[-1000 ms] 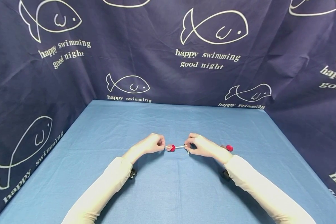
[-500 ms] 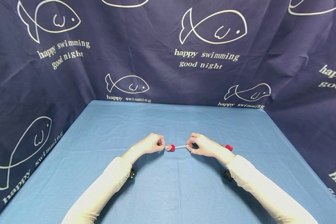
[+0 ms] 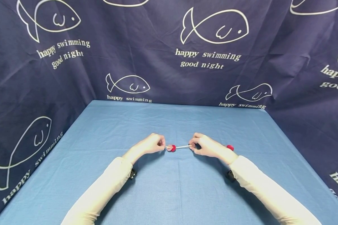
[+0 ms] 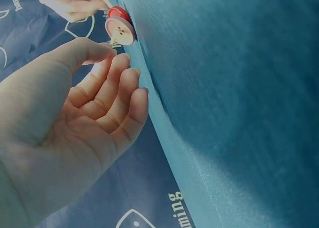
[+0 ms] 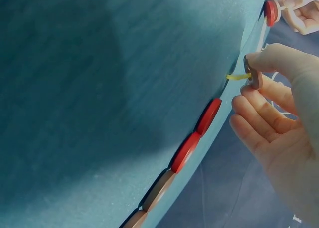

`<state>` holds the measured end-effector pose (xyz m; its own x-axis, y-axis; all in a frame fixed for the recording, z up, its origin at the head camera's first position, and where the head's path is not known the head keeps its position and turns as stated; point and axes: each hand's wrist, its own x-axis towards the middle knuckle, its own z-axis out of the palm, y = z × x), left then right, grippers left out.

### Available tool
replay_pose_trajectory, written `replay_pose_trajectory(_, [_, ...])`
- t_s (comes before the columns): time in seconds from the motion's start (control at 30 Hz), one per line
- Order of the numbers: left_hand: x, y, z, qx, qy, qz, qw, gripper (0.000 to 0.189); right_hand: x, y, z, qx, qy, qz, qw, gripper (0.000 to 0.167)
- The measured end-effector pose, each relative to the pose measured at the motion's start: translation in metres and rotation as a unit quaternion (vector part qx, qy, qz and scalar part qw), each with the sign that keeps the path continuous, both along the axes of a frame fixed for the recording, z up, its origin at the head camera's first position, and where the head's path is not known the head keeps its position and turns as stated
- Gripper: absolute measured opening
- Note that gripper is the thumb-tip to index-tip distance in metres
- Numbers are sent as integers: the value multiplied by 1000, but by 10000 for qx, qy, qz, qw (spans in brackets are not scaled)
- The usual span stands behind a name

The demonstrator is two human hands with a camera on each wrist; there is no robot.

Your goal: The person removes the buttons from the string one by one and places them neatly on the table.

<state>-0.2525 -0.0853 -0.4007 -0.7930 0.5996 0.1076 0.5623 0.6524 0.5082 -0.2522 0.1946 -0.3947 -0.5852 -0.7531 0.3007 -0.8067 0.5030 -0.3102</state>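
A pale cord [image 3: 183, 147] runs between my two hands, just over the blue cloth. Near its left end hang a pinkish button [image 4: 121, 31] with several holes and a red button [image 4: 118, 12], side by side on the cord. My left hand [image 3: 154, 143] pinches the cord's end between thumb and forefinger, beside the pinkish button. Between the thumb and fingers of my right hand [image 3: 204, 145] is a brownish button [image 5: 255, 78]. A short yellow cord tip [image 5: 238, 76] sticks out through that button in the right wrist view.
Loose buttons lie in a row on the cloth under the right forearm: red buttons [image 5: 185, 152] nearer the hand, brown buttons [image 5: 158, 189] farther back. A dark blue curtain [image 3: 163, 56] printed with fish stands behind the blue-covered table [image 3: 146, 118].
My right hand has shifted slightly right with the brownish button, widening the stretch of cord between it and the red button. My left hand has stayed nearly still.
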Motion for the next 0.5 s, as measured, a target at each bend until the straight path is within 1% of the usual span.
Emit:
replay_pose_trajectory(0.3, [1,0,0,43,-53,-22,10000,7,-1,5,-2,-74,-42,12,10000,11])
replay_pose_trajectory(0.5, [1,0,1,34,14,-16,10000,7,0,9,-2,-37,-76,-34,10000,11])
